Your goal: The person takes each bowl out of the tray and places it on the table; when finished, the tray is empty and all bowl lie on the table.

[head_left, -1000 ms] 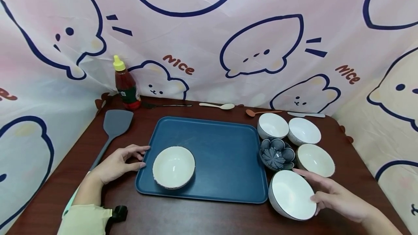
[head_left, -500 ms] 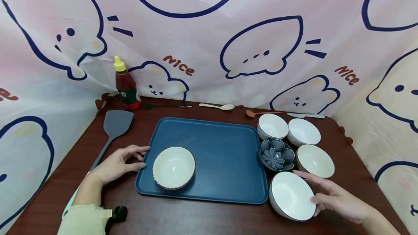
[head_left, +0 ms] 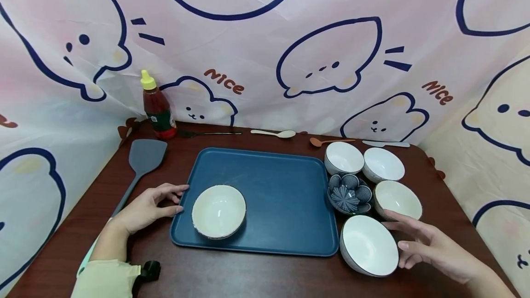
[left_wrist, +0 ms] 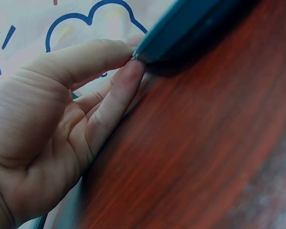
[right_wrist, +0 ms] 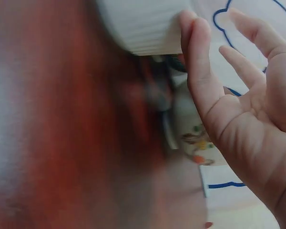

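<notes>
Right now my right hand (head_left: 430, 247) hangs loose with its fingers spread, gripping nothing; in the right wrist view my fingertips (right_wrist: 193, 28) sit right against the ribbed outer wall of the big white bowl (head_left: 368, 245), which stands on the table (head_left: 256, 275) just off the tray's near right corner. Behind that bowl are a cream bowl (head_left: 398, 199) and a blue patterned dish (head_left: 349, 193). My left hand (head_left: 149, 206) lies flat on the table, fingers straight and touching the left edge of the blue tray (head_left: 281, 197). On the tray, just beside that hand, a speckled cream bowl (head_left: 218, 210) stands upright. A grey spatula (head_left: 141, 164) lies further left.
</notes>
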The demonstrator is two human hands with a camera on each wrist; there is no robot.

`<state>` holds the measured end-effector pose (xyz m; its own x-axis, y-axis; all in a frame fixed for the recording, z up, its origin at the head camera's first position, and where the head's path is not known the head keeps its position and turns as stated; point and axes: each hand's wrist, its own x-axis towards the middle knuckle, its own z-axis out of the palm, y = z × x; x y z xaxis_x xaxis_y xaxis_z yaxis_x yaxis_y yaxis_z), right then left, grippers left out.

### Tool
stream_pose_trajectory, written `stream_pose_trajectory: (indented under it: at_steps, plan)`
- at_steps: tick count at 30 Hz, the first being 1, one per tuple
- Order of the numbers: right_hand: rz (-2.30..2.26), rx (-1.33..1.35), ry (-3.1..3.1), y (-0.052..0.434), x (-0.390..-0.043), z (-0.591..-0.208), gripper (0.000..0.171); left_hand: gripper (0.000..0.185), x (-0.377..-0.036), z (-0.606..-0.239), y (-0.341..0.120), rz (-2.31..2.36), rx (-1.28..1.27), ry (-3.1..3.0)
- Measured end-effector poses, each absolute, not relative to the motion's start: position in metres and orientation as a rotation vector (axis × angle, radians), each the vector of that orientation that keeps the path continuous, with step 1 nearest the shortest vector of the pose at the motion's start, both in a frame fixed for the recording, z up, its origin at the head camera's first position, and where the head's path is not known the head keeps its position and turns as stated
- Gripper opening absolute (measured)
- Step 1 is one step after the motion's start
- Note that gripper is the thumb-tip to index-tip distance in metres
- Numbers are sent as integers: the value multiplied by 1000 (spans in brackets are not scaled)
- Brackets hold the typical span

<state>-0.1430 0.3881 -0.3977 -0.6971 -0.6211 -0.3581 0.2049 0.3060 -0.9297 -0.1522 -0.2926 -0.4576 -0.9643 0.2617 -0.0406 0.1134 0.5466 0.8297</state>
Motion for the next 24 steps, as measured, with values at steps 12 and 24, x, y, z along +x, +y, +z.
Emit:
stream_pose_trajectory:
  at_steps: [12,24]
  plan:
    - [-1608,-610,1885,347,-158,-380,60,54,-152,-457,-293,1408,332,2604]
    - [-1520,-659,1889,247,-173,-370,60,54,-151,-458,-293,1406,346,2615]
